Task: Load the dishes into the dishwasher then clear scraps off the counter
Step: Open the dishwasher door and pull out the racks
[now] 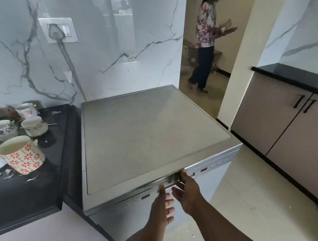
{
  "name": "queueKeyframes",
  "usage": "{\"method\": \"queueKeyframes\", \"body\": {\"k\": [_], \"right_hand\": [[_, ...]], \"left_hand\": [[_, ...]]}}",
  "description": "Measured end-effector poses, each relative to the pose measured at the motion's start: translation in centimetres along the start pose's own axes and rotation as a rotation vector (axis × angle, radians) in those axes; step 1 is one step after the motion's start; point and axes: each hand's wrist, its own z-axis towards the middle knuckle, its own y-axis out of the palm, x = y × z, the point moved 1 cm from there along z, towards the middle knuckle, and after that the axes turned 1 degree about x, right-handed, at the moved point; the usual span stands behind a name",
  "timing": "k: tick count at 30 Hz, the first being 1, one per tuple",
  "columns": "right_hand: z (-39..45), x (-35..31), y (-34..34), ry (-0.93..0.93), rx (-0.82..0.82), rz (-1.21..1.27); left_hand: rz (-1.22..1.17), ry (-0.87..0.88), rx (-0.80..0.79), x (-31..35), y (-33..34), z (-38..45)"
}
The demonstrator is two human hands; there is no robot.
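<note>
Dishwasher (153, 138) door shut, both hands at its top handle (170, 181): right hand (186, 192) fingers hooked in, left hand (162, 206) open just beside; 5 mugs (20, 154) + scraps (31, 178) on tabletop (23, 196) at left.

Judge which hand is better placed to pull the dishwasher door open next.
Right, probably. The right hand already has its fingers curled into the recessed handle at the top edge of the dishwasher door. The left hand is open just below the handle, gripping nothing.
</note>
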Motion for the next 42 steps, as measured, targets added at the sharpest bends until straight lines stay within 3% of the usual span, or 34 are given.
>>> {"method": "queueKeyframes", "body": {"k": [1, 3, 4, 10, 18, 21, 24, 27, 29, 31, 34, 36, 38, 42], "right_hand": [[0.4, 0.1, 0.0, 0.020, -0.053, 0.081], [0.7, 0.1, 0.3, 0.053, -0.096, 0.220], [1.1, 0.4, 0.2, 0.058, -0.121, 0.271], [1.1, 0.4, 0.3, 0.078, -0.140, 0.248], [2.0, 0.8, -0.7, 0.060, -0.110, 0.105], [1.4, 1.8, -1.1, -0.002, -0.031, 0.037], [-0.3, 3.7, -3.7, -0.020, 0.148, -0.196], [-3.4, 4.7, -7.9, -0.021, 0.178, -0.396], [-4.9, 4.6, -10.1, -0.050, 0.293, -0.543], [-6.3, 4.3, -11.8, -0.102, 0.507, -0.826], [-8.5, 3.5, -13.6, -0.326, 0.641, -1.334], [-8.7, 3.4, -15.3, -0.489, 0.530, -1.619], [-8.3, 3.3, -17.2, -0.500, 0.297, -1.863], [-7.6, 2.9, -21.0, -0.392, -0.010, -2.067]], "left_hand": [[-0.189, 0.015, 0.020, -0.1, -0.2, 0.3], [-0.285, -0.184, 0.425, 0.8, -0.5, 0.0], [-0.317, -0.120, 0.555, 0.6, -1.4, 0.5], [-0.562, 0.036, 0.538, 0.6, 0.4, 1.3], [-0.303, 0.010, 0.541, -1.7, -0.8, -0.5], [-0.207, -0.069, 0.639, -2.3, -0.4, -1.9], [-0.014, -0.143, 0.767, -4.6, 1.1, -3.7], [0.365, -0.088, 0.747, -7.0, 4.1, -6.4], [0.832, 0.055, 0.718, -8.1, 5.5, -7.4], [1.243, 0.222, 0.679, -8.6, 6.3, -8.4], [1.563, 0.464, 0.635, -9.6, 6.2, -9.2], [1.706, 0.298, 0.640, -11.1, 5.2, -9.6], [1.731, 0.062, 0.602, -13.2, 3.8, -10.5], [1.803, -0.027, 0.536, -17.2, 3.2, -12.0]]}}
